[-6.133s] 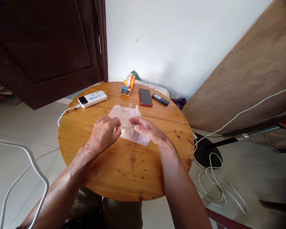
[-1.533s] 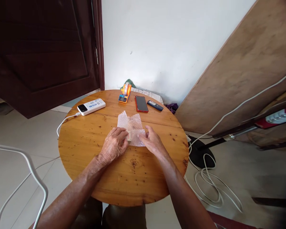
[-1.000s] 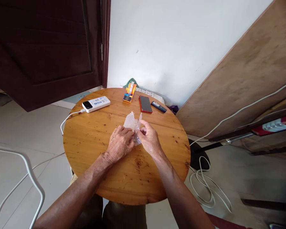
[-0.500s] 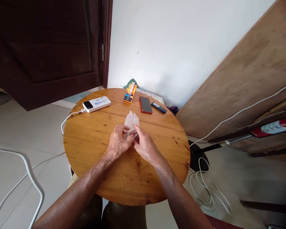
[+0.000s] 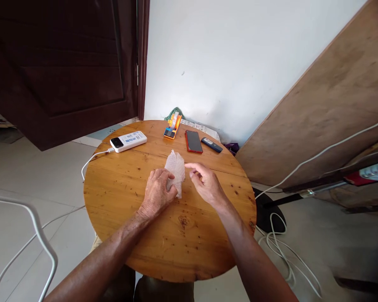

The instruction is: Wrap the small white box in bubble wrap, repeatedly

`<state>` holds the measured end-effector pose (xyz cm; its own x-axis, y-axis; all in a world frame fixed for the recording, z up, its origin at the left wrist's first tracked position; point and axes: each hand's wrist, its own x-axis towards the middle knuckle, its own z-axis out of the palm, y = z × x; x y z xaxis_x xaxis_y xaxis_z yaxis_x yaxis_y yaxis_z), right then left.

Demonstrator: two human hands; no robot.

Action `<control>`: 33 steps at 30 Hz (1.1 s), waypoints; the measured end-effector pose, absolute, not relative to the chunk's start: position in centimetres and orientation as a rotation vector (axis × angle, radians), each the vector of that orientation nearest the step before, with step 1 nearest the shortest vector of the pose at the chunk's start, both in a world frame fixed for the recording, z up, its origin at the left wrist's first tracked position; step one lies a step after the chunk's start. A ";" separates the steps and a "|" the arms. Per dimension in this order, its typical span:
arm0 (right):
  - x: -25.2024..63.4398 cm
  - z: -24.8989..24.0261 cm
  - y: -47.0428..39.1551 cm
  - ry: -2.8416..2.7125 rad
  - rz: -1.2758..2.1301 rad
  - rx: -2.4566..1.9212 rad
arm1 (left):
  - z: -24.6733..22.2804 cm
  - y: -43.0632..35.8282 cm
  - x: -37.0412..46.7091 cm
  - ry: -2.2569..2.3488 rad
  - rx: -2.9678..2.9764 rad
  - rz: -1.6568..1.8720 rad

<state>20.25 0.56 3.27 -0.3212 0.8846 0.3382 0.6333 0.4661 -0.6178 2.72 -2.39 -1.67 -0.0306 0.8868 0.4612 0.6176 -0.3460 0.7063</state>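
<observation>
A crumpled piece of thin, whitish see-through plastic wrap (image 5: 177, 167) lies near the middle of the round wooden table (image 5: 113, 201). My left hand (image 5: 159, 188) holds it down along its left edge, fingers bent and thumb laid over its lower part. What the undersides of those fingers grip is hidden. To the right of the wrap, my right hand (image 5: 206, 182) is lifted slightly apart from it. Its index finger points toward the wrap's right edge, the other fingers are loosely curled, and nothing shows in them.
An orange tape dispenser (image 5: 172, 126), a red-edged phone (image 5: 193, 141) and a dark blue handheld device (image 5: 211, 145) sit toward the back. A white power bank (image 5: 128, 141) with a cable stands at the left. A dark door (image 5: 66, 75) and white wall (image 5: 233, 63) border the table.
My right hand has let go of the wrap and moved right, its index finger now stretched out. My left hand stays at the wrap, more of which now shows.
</observation>
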 end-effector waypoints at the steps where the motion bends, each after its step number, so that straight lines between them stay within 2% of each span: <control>1: 20.2 3.4 1.4 -2.156 0.419 -1.196 | -1.7 -2.3 2.8 1.586 1.983 1.317; 7: 18.9 3.7 5.0 -2.616 0.192 -1.053 | -2.0 -1.9 2.7 1.526 2.035 1.160; 16: 19.9 4.2 5.9 -2.541 0.046 -1.070 | -2.0 -2.1 2.9 1.467 2.010 1.115; 25: 17.0 2.2 8.7 -2.606 0.332 -1.130 | -1.0 -2.8 3.0 1.465 2.274 1.147; 29: 18.6 1.3 8.7 -2.208 0.462 -1.291 | -1.4 -2.8 3.1 1.457 2.285 1.162; 33: 20.2 1.0 8.2 -1.702 0.852 -1.655 | -1.9 -2.6 3.2 1.443 2.254 1.167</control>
<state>20.17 8.23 1.01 -0.0329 0.9994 -0.0104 0.6070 0.0118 -0.7946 3.17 -2.62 -1.91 0.2018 0.8420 0.5004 0.6659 -0.4926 0.5603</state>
